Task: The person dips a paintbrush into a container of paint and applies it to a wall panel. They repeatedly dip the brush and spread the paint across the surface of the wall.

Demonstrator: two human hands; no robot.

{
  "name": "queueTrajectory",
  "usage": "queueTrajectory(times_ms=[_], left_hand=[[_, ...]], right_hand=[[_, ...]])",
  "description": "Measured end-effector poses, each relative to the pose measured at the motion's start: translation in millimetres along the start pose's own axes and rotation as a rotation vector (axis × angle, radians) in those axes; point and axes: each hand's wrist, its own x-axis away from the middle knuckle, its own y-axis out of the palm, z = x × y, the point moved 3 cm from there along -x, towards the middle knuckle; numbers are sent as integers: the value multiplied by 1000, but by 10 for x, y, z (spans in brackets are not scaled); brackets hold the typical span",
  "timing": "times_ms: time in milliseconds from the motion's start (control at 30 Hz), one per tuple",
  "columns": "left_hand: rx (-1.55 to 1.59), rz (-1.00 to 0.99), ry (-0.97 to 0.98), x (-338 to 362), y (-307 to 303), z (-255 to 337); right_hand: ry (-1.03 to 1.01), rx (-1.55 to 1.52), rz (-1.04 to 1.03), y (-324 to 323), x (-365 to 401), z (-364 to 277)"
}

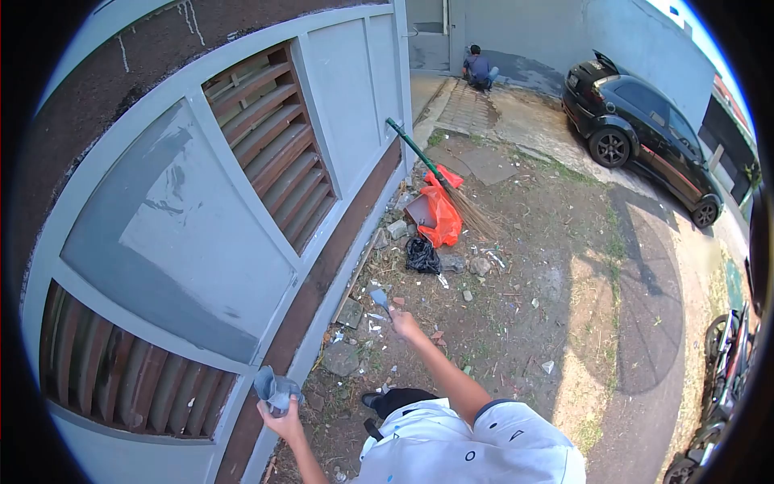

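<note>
My left hand (284,421) is wrapped round a grey, paint-smeared plastic cup (278,389), held low beside the wall. Its rim looks uneven, and its contents cannot be made out. Stretched forward over the ground, my right hand (405,324) grips a small flat paintbrush (380,298) by the handle. The brush's blue-grey end points ahead and is apart from the wall. On my left, the light grey wall panel (201,234) carries a large darker grey patch with streaky pale marks.
Slatted brown vents (270,145) break up the wall. Ahead lie a black plastic bag (422,256), an orange bag (439,216) and a green-handled broom (419,153) among rubble. Another person (478,68) squats far ahead. A black car (645,121) and motorcycles (721,379) stand at right.
</note>
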Motion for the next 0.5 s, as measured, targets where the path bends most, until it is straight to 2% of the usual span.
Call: queueTrajectory(times_ms=[33,100,200,267,300,367,400,467,500], left_hand=[[10,10,-4,93,-23,30],[-34,-139,44,258,-65,116],[-63,-127,41,514,-68,211],[-39,-131,59,645,-30,332],[-36,-120,57,702,-26,362],[-57,-117,91,780,20,347],[-42,-90,82,810,36,292],[-55,-74,78,829,58,322],[-71,-58,78,825,83,364]], right_hand=[[-2,-9,-32,13,31,104],[-7,-12,-66,-76,154,180],[-23,94,-151,-372,595,-32],[-169,246,-173,-503,758,-197],[-176,254,-178,-545,790,-226],[-600,306,-162,-593,855,-408],[-603,311,-168,-659,988,-596],[-602,467,-307,-767,1446,-1162],[-602,473,-322,-779,1453,-1234]])
